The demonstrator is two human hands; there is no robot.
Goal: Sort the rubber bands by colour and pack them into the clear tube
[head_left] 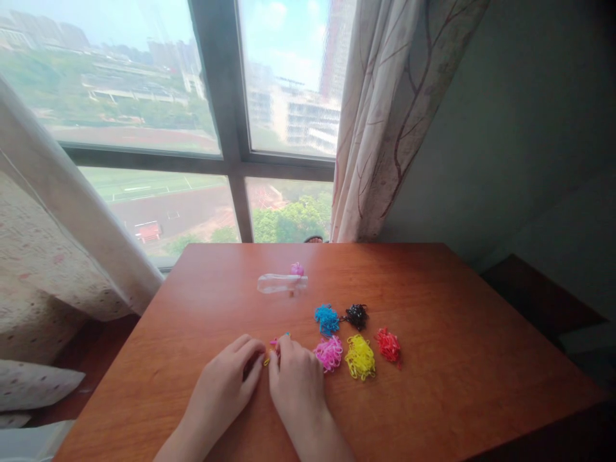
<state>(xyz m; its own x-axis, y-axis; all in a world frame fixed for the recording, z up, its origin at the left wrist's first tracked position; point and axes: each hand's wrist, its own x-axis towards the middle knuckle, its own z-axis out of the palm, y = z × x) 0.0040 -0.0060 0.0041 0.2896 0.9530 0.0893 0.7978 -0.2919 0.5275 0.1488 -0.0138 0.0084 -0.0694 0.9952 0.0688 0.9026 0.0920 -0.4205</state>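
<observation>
My left hand rests on the table with its fingers curled inward, the tips beside a small yellow rubber band. Close on its right, my right hand is bent downward with fingers pressed together over a few mixed rubber bands, of which pink and blue bits show. What either set of fingertips grips is hidden. Beyond and beside the right hand lie sorted heaps of small rubber bands: blue, black, pink, yellow and red. The pink heap is nearest the right knuckles.
A clear plastic tube or bag lies toward the back of the wooden table, with a pink object just behind its right end. Past the back edge are a window and a patterned curtain.
</observation>
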